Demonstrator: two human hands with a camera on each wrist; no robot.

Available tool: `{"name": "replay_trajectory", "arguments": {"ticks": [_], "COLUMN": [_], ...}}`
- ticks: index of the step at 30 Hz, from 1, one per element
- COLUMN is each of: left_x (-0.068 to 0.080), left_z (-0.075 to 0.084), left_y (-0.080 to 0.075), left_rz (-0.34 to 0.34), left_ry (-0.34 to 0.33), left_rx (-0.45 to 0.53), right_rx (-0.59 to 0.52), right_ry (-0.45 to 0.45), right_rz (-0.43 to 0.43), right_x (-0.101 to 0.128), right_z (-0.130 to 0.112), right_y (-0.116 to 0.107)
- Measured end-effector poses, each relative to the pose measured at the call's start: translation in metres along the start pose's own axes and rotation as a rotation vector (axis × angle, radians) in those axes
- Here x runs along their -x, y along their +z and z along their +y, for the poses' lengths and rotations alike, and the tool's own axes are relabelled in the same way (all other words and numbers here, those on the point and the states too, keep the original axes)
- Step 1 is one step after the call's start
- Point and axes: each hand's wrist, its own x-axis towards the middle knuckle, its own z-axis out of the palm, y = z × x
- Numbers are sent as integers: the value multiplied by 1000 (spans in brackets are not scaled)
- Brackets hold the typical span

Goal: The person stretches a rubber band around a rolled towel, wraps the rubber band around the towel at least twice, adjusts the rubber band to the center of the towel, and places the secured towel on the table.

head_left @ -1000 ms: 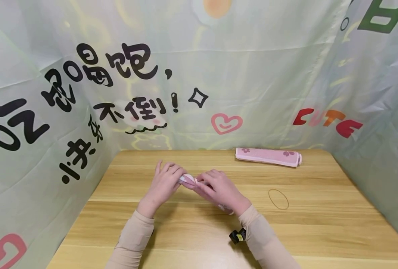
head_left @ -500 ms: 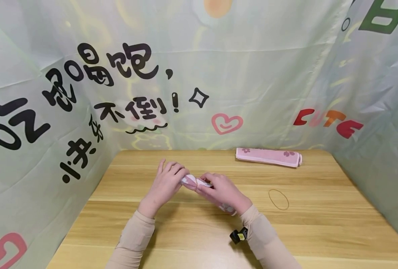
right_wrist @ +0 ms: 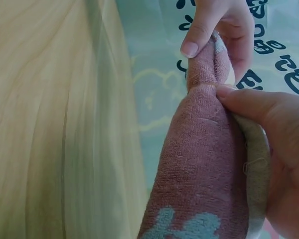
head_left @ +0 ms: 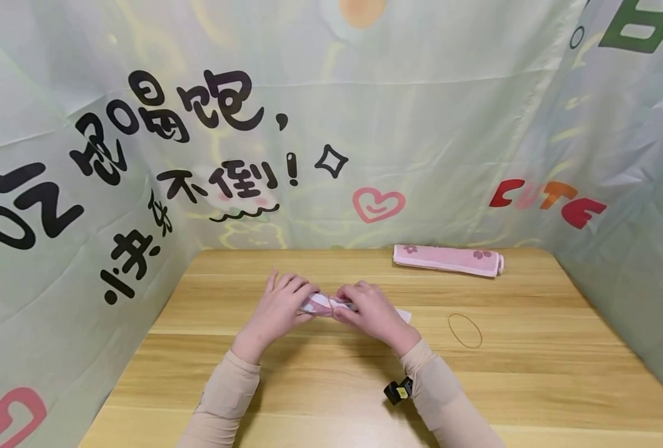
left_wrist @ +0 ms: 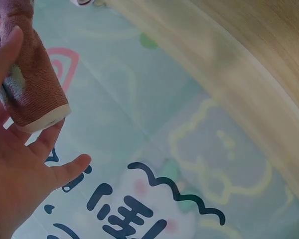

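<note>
A rolled pink towel with white patches is held up between both hands over the table. A thin rubber band circles it and draws it into a narrow waist. My left hand grips the shorter left end; the left wrist view shows the thumb and fingers around the towel, little finger spread away. My right hand holds the longer part, its thumb pressing beside the band in the right wrist view. A pale towel edge pokes out beyond the right hand, which hides much of the roll.
Another rolled pink towel with darker flowers lies at the table's back right. A loose rubber band rests on the wooden table to the right of my hand. Printed cloth walls stand behind and at both sides.
The held towel has turned from slanting down toward the right front to nearly level, so its end now shows past the right hand. Both hands have shifted slightly; they keep their hold.
</note>
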Motion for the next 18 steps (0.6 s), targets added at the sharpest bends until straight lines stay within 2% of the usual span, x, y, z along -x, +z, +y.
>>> {"name": "replay_trajectory", "arguments": {"ticks": [6, 10, 18], "left_x": [0, 0, 1], "left_z": [1, 0, -1], "left_y": [1, 2, 3], "left_rz": [-38, -34, 24], "left_ry": [-12, 3, 65], "left_rx": [20, 17, 8], "right_rx": [20, 22, 0], "right_ry": [-24, -61, -238], "right_rz": [-1, 19, 131], "right_x": [1, 1, -2], "right_z": [1, 2, 2], "right_y": [-1, 1, 6]}}
